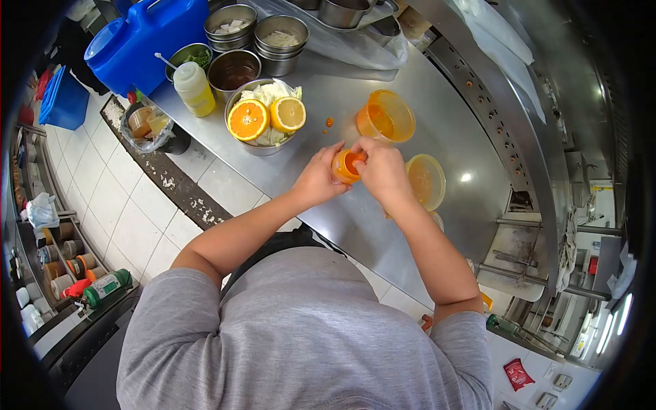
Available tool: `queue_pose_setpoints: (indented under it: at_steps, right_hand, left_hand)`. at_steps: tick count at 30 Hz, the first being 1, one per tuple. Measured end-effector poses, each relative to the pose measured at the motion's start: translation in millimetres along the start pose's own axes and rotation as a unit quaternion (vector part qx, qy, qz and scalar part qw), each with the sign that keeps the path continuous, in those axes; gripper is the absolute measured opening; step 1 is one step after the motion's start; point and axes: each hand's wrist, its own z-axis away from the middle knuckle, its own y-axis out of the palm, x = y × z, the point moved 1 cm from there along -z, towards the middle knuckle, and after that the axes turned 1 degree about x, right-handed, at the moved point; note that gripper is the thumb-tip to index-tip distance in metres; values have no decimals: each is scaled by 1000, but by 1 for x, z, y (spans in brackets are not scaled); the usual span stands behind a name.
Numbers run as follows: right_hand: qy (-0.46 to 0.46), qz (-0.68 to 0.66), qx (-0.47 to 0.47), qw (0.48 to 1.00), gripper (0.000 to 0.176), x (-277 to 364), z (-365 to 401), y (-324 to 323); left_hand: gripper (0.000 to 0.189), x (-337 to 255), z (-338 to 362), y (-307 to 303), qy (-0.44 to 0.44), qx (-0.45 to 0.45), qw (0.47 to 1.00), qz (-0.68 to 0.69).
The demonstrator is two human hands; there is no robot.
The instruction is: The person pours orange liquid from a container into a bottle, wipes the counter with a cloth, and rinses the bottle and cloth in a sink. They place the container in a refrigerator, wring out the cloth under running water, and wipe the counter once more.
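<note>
Cup: I have the small orange cup (345, 167) at mid-frame, its mouth turned toward the right hand.
Left hand (320, 176): curled closed around the cup's side.
Right hand (383, 167): fingers bunched at the cup's mouth; I cannot tell whether they pinch anything inside.
Handling: I judge a steady, light left hold best, with small right-finger motions so the wall doesn't buckle.
Orange bits (329, 123): on the steel table (471, 140), above and left of the cup.
Tubs: the orange-stained tub (386, 117) stands just above the right hand; the pale container (428, 181) sits just beside the right wrist, so I'd keep that elbow quiet.
Table edge: slants from upper left to lower centre, under the forearms.
Room: more toward frame right than left, where the fruit-topped bowl (268, 145) stands.
</note>
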Motion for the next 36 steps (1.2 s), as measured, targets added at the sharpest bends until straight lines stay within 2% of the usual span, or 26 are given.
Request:
queue_pose_setpoints:
  at_steps: [1, 3, 7, 9, 13, 15, 16, 18, 20, 23, 25, 27, 28, 29, 30, 31, 32, 33, 35, 36]
  right_hand:
    - [0, 0, 0, 1000, 31, -4, 1, 1]
    - [-31, 87, 36, 995, 34, -10, 3, 2]
    - [-21, 66, 34, 997, 34, -8, 9, -8]
    - [1, -37, 10, 999, 37, -10, 10, -10]
    - [0, -61, 20, 998, 40, -26, 21, -15]
    - [48, -137, -72, 987, 38, -41, 27, -14]
    - [50, -138, -76, 986, 38, -54, 28, -5]
    - [144, -283, -82, 945, 32, -94, 33, 31]
    - [157, -306, -81, 936, 31, -124, 42, 78]
    - [180, -391, -99, 897, 28, -128, 50, 104]
    - [259, -594, -134, 750, 30, -116, 55, 89]
    - [199, -414, -87, 884, 35, -110, 49, 89]
    - [7, -128, -156, 979, 37, -121, 48, 113]
    - [34, -113, -146, 982, 37, -120, 48, 116]
    - [58, -104, -132, 984, 36, -123, 55, 112]
    - [84, -97, -151, 980, 36, -129, 68, 90]
    - [141, -285, -153, 936, 35, -127, 79, 61]
    - [181, -464, -151, 854, 33, -127, 91, 40]
    - [206, -534, -220, 790, 30, -154, 142, 6]
    - [239, -488, -269, 795, 29, -173, 171, -6]
  left_hand:
    - [95, -1, 1, -1, -9, 6, 1000, -1]
    - [95, -2, 2, 0, -16, 12, 1000, -2]
    - [94, -4, 3, 8, -3, -37, 999, 18]
    - [92, -4, 2, 10, -2, -51, 998, 25]
    - [77, -4, 0, 10, -8, -47, 999, 26]
    - [72, -5, -1, 8, -17, -42, 999, 27]
    - [71, -5, 0, 6, -21, -52, 998, 13]
    - [70, -3, 2, 3, -19, -54, 998, -4]
    - [71, 1, 6, -3, -33, -75, 997, -1]
    - [70, 8, 12, -7, -40, -103, 993, 34]
    - [69, 3, 19, -14, -29, -86, 996, -5]
    - [67, 1, 17, -14, 31, -68, 995, -68]
    - [63, 19, 21, -8, -4, -54, 998, 36]
    - [62, 16, 21, -6, 3, -38, 992, 119]
    - [62, 0, 20, -7, 13, -24, 996, 85]
    - [62, -3, 19, -6, 3, -8, 994, 112]
    - [61, 4, 18, -5, 0, -4, 996, 88]
    - [61, 1, 18, -5, -10, 16, 995, 98]
    - [60, -7, 15, -3, -8, 30, 996, 86]
    - [60, -11, 13, -2, -4, 35, 996, 85]
